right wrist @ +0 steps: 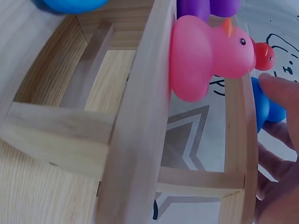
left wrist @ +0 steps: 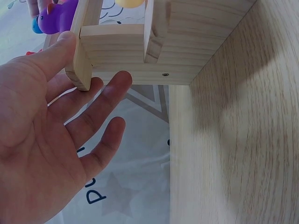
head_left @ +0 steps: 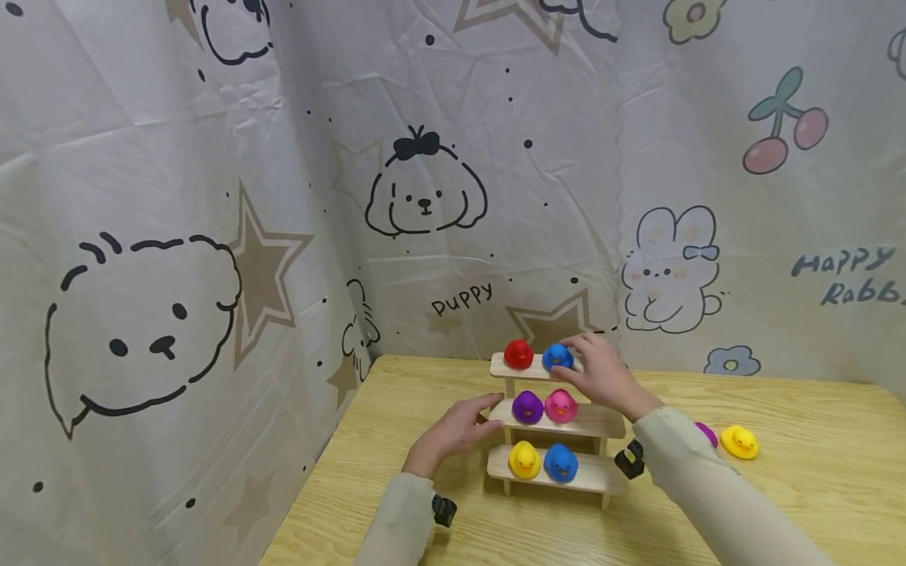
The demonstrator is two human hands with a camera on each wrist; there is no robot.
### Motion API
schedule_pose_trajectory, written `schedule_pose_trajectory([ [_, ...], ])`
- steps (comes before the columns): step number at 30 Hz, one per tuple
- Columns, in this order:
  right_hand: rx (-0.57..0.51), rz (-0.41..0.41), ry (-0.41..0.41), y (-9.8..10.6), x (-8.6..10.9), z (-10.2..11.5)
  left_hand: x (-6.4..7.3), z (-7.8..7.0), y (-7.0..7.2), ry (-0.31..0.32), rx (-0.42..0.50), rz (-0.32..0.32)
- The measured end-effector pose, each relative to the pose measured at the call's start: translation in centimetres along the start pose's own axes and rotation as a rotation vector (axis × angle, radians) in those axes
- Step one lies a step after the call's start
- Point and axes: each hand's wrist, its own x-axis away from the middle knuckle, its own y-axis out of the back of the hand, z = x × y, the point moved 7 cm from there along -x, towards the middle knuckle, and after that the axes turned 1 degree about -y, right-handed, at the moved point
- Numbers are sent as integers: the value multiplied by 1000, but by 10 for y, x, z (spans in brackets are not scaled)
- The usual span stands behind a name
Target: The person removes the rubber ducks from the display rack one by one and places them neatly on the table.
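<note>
A three-tier wooden display stand bears several rubber ducks. On its top tier, my right hand holds a blue duck between thumb and fingers, beside a red duck. The right wrist view shows the thumb against that blue duck. My left hand grips the left end of the middle tier, thumb on one face and index finger partly hidden behind the board. A purple duck and a pink duck sit on this tier. Below are a yellow duck and another blue duck.
Right of the stand, a second yellow duck lies on the wooden table. Next to it a purple duck is partly hidden by my right sleeve. A printed curtain hangs behind the table and along its left side.
</note>
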Motion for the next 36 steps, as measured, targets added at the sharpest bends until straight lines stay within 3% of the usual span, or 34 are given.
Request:
schedule_pose_trajectory([
  [5, -11, -4, -17, -2, -1, -1, 0, 0, -1, 6, 5, 2],
  [17, -59, -23, 34, 6, 6, -3, -1, 1, -1, 9, 1, 1],
  [36, -31, -87, 142, 49, 43, -16, 0, 1, -2, 2, 25, -6],
])
